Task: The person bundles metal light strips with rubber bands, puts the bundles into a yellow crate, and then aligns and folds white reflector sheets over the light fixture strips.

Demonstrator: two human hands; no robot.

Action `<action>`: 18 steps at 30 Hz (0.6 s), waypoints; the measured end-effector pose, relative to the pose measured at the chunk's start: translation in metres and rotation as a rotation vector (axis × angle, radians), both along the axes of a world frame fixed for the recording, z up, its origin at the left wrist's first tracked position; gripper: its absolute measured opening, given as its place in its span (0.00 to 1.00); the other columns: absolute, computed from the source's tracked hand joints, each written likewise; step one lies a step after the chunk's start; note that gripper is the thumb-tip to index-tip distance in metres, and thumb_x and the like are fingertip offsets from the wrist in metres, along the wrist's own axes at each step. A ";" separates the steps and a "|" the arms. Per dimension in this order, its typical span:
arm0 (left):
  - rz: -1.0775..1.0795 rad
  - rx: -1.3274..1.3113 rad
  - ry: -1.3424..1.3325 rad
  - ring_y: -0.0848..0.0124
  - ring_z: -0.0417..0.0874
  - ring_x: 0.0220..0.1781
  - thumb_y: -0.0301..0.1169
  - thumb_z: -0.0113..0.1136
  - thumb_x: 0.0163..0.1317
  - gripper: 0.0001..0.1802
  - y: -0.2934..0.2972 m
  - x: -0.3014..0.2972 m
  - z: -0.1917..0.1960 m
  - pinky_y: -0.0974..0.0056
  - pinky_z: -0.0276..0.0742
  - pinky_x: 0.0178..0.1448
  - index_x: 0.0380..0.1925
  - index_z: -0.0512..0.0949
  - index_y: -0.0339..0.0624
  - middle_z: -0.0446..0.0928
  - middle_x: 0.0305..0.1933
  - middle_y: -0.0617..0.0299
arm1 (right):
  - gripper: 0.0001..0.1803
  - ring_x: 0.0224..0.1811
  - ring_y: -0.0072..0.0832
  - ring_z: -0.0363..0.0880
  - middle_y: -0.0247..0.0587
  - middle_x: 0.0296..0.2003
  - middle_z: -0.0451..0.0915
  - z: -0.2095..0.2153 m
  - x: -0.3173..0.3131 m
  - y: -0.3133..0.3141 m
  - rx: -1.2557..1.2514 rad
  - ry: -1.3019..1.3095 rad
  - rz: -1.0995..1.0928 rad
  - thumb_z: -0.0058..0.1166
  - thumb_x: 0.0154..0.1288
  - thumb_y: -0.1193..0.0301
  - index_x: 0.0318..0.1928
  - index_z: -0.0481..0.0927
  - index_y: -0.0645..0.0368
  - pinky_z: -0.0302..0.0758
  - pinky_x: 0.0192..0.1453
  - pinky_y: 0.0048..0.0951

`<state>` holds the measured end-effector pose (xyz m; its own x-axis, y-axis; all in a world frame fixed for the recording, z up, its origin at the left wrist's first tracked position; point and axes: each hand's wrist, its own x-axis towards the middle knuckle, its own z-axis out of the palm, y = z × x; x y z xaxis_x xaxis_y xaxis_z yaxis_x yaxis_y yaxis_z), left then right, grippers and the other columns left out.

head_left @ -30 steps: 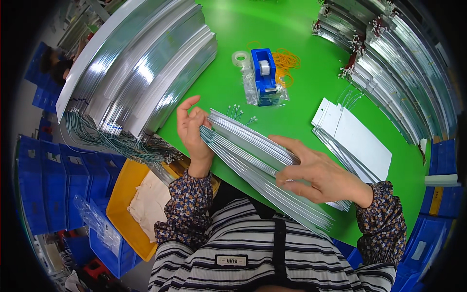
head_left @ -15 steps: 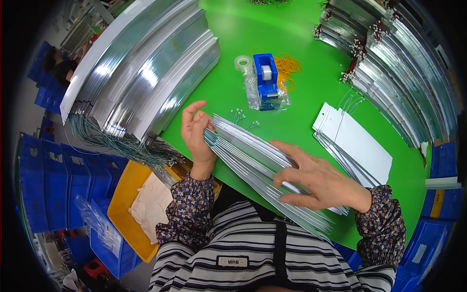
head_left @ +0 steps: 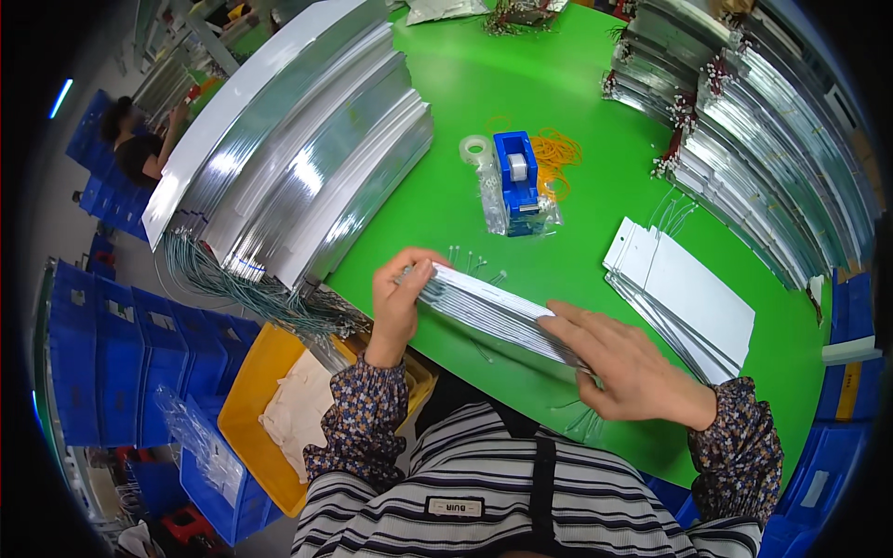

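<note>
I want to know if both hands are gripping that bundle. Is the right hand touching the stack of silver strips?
Touching. The head view shows the right hand lying flat over the near end of the stack of silver strips, fingers pressed on it; the left hand clasps the far end.

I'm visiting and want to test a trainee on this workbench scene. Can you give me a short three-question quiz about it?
1. True or false: both hands grip the same bundle of silvery strips.
2. What colour is the tape dispenser standing on the green table? A red, B blue, C black.
3. What lies loose just beside the dispenser, toward the person's right?

Key
1. True: the left hand clasps one end, the right hand lies over the other.
2. B.
3. A heap of orange rubber bands.
</note>
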<state>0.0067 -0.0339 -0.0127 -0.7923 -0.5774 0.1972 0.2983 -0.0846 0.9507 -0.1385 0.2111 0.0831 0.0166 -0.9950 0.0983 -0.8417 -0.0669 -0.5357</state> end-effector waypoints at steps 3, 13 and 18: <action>0.122 0.040 0.046 0.75 0.77 0.33 0.31 0.55 0.60 0.11 0.010 0.005 0.001 0.71 0.71 0.42 0.29 0.77 0.32 0.80 0.30 0.57 | 0.39 0.49 0.48 0.72 0.58 0.59 0.64 0.004 -0.003 -0.003 -0.002 -0.009 -0.005 0.54 0.48 0.77 0.64 0.56 0.64 0.72 0.50 0.41; 0.336 -0.051 -0.042 0.69 0.78 0.35 0.34 0.48 0.63 0.13 0.017 0.026 0.007 0.67 0.71 0.45 0.34 0.74 0.32 0.77 0.32 0.54 | 0.63 0.62 0.44 0.65 0.52 0.60 0.66 -0.029 -0.045 0.090 -0.147 -0.219 -0.612 0.75 0.31 0.56 0.68 0.52 0.59 0.59 0.67 0.41; 0.369 0.010 0.122 0.68 0.75 0.45 0.41 0.43 0.66 0.21 0.038 0.008 0.012 0.62 0.69 0.52 0.50 0.67 0.35 0.75 0.41 0.52 | 0.61 0.56 0.34 0.72 0.48 0.52 0.73 -0.079 -0.014 0.060 -0.560 -0.636 -0.670 0.77 0.32 0.62 0.67 0.54 0.59 0.65 0.62 0.34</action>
